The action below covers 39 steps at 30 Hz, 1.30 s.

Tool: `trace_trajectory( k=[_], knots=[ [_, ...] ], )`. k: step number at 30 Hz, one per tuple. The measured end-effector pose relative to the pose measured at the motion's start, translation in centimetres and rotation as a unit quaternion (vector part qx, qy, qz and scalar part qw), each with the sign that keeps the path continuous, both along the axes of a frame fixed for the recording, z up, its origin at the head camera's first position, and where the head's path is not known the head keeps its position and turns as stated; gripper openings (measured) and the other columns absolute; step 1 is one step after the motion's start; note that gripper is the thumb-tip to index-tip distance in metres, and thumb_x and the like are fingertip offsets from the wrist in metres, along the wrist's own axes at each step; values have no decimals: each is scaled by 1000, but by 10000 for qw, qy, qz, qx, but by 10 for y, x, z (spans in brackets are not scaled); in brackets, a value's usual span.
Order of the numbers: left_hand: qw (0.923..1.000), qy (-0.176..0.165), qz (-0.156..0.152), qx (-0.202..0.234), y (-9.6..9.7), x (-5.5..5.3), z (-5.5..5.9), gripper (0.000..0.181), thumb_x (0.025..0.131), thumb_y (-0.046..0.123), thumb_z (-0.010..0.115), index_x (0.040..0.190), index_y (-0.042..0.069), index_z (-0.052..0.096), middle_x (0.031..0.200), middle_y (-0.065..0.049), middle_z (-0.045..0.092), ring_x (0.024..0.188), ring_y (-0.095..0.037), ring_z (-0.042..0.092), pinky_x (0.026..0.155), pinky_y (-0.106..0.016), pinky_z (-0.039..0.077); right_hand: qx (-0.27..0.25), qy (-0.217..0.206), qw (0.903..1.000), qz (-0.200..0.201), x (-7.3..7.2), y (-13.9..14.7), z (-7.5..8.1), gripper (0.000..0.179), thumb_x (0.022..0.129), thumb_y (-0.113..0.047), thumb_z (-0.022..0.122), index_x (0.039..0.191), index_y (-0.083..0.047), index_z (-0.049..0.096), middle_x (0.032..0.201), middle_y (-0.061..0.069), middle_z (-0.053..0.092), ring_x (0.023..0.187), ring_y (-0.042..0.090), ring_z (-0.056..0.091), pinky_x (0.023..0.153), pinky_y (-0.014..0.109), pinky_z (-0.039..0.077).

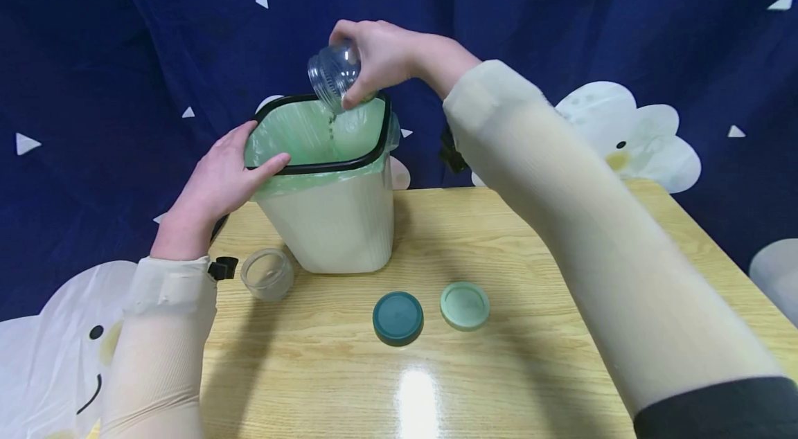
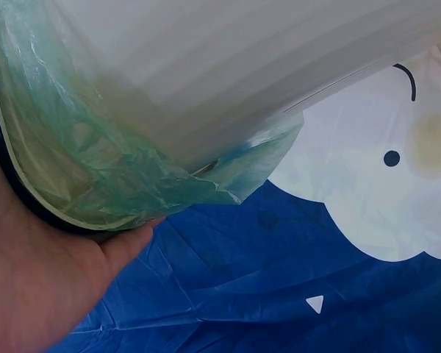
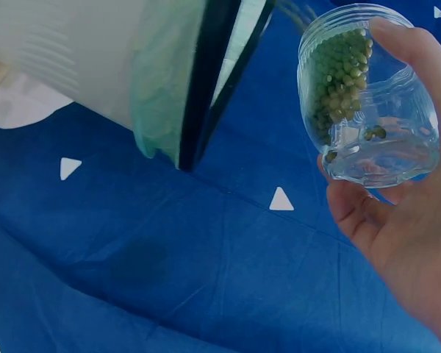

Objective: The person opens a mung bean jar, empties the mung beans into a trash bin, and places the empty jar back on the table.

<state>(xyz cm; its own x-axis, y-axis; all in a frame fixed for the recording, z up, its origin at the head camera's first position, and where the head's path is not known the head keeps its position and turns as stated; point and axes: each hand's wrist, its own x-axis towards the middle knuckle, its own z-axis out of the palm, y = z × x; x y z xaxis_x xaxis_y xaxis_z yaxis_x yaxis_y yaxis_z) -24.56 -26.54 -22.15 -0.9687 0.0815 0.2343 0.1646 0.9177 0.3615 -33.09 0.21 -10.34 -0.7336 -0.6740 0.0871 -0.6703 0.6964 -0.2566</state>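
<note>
My right hand (image 1: 386,58) grips a clear glass jar (image 3: 386,158) tilted mouth-down over the bin. Small green beans (image 3: 342,77), which look like mung beans, lie along the jar's side in the right wrist view, and some fall from its mouth in a thin stream in the head view. Below stands a white trash bin (image 1: 330,224), lined with a green plastic bag (image 1: 293,134) under a black rim (image 1: 330,167). At the bin's left, my left hand (image 1: 218,172) holds the rim, thumb over its near edge. The bin's bottom inside is hidden.
A second glass jar (image 1: 268,276) stands without a lid at the bin's front left. A dark teal lid (image 1: 397,316) and a pale green lid (image 1: 465,305) lie on the wooden table (image 1: 499,383). Behind hangs a dark blue curtain (image 1: 499,3).
</note>
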Motion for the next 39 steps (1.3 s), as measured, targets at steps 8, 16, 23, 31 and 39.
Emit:
trace_trajectory(
  k=[8, 16, 23, 31, 39],
  knots=[
    [10000, 30, -15, -2, 0, 0, 0, 97, 89, 67, 48, 154, 2, 17, 154, -26, 22, 140, -43, 21, 110, -58, 20, -76, -44, 9999, 66, -1, -1, -4, 87, 75, -40, 80, 145, -14, 34, 134, 5, 49, 112, 16, 48, 91, 27, 45],
    [10000, 61, -49, 7, 0, -1, 1, 96, 90, 66, 48, 153, 1, 17, 154, -26, 22, 140, -42, 21, 111, -57, 19, -32, -33, 10000, 11, 0, -1, -1, 88, 75, -40, 80, 145, -15, 33, 135, 5, 48, 113, 15, 48, 92, 27, 45],
    [10000, 16, -11, -2, -1, 0, 1, 96, 90, 67, 48, 154, 2, 17, 154, -26, 22, 140, -42, 21, 111, -58, 19, 47, -62, 10000, -21, -1, 0, -5, 87, 75, -41, 79, 146, -16, 34, 136, 5, 47, 114, 16, 47, 92, 28, 45],
    [10000, 67, -31, -5, -1, 1, 2, 95, 90, 65, 48, 153, 1, 17, 154, -26, 23, 140, -43, 22, 111, -57, 20, 93, -125, 9999, -32, -1, 1, -7, 87, 75, -40, 79, 145, -16, 34, 135, 6, 48, 114, 17, 47, 93, 28, 45],
    [10000, 60, -27, 0, 0, 3, 2, 95, 90, 65, 48, 153, 1, 17, 154, -27, 23, 140, -43, 21, 111, -57, 19, -114, 155, 9998, -33, 0, 2, -1, 88, 76, -41, 79, 146, -15, 33, 137, 5, 48, 115, 17, 48, 94, 28, 44]
  ],
)
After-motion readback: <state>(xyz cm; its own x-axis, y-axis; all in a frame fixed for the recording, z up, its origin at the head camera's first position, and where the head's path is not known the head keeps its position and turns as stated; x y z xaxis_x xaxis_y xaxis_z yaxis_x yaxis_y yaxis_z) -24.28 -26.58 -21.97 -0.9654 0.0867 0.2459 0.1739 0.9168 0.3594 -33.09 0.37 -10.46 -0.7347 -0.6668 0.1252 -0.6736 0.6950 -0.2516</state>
